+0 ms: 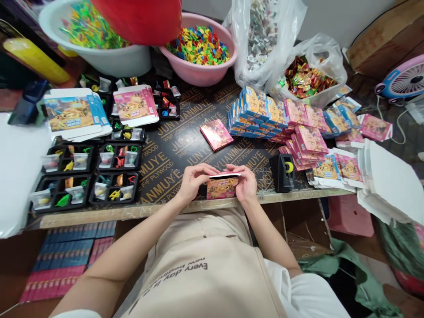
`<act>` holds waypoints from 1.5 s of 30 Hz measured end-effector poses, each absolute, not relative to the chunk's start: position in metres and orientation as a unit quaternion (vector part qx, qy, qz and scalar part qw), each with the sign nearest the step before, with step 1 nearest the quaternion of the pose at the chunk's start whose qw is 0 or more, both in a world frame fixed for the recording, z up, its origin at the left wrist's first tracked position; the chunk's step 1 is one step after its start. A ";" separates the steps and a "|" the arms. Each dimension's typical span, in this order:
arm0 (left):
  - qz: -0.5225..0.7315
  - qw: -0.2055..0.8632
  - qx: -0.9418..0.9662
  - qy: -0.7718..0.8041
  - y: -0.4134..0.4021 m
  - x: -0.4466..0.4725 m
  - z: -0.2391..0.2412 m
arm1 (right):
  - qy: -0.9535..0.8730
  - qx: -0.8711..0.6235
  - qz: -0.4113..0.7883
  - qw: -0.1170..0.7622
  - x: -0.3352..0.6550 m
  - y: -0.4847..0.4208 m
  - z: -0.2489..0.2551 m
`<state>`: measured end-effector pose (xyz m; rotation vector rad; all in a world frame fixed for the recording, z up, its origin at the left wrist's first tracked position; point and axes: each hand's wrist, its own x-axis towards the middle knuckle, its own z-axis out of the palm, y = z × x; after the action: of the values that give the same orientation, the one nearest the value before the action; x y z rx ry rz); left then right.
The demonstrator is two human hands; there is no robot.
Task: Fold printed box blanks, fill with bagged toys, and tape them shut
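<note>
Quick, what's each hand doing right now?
Left hand: closed on the left end of a pink box.
Right hand: closed on the right end of the same box.

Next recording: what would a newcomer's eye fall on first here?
The left hand and right hand hold a small pink box between them at the near edge of the plywood table. Behind, a pink basin and a white basin brim with bright plastic pieces. A heap of blue and pink boxes sprawls at the right.
</note>
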<state>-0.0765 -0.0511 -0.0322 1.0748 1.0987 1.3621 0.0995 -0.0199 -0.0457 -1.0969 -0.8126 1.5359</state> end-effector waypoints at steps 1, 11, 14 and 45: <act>0.553 0.497 0.490 0.455 -0.053 -0.078 -0.029 | -0.348 -0.437 0.643 0.524 0.101 -0.021 -0.046; 0.464 0.414 0.610 0.491 -0.046 -0.089 -0.013 | -0.596 -0.449 0.514 0.424 0.128 -0.016 -0.028; 0.447 0.459 0.586 0.496 -0.043 -0.090 -0.009 | -0.601 -0.442 0.531 0.402 0.130 -0.011 -0.020; 0.320 -0.015 0.859 0.399 -0.035 -0.045 -0.029 | -0.566 -0.684 0.252 0.386 0.336 -0.035 -0.050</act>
<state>-0.0448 -0.0354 -0.0293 2.7258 1.2647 1.0159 0.3363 -0.0353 -0.0497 -1.7408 -1.4399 0.6418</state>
